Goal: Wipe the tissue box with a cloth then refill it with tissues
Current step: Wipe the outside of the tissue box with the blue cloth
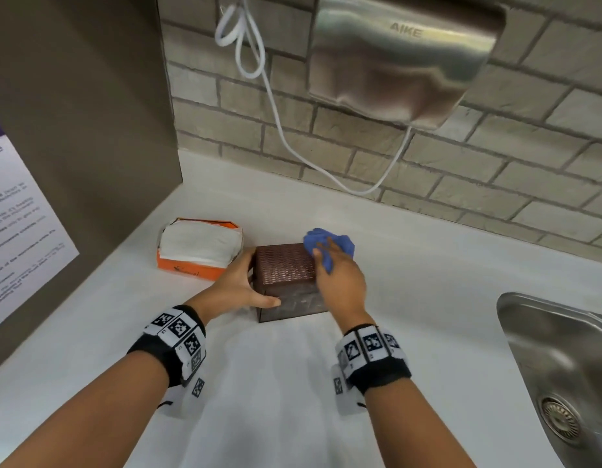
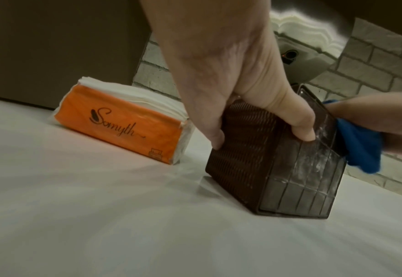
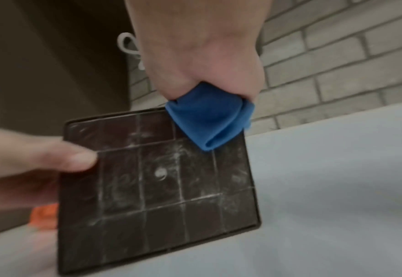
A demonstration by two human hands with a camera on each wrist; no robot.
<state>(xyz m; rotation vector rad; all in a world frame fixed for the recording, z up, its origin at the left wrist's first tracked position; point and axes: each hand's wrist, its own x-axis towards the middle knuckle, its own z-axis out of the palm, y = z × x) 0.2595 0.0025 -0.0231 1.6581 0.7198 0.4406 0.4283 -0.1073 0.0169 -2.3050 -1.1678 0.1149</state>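
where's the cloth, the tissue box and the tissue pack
cloth (image 3: 209, 120), right wrist view, its bunched middle
tissue box (image 1: 284, 265), head view, its woven upper face
tissue pack (image 2: 121, 127), left wrist view, its orange printed side

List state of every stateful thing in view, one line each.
tissue box: on its side on the counter, gridded face smeared white
left hand: grips the tissue box
right hand: holds the blue cloth at the box's upper edge
tissue pack: opened, tissues exposed
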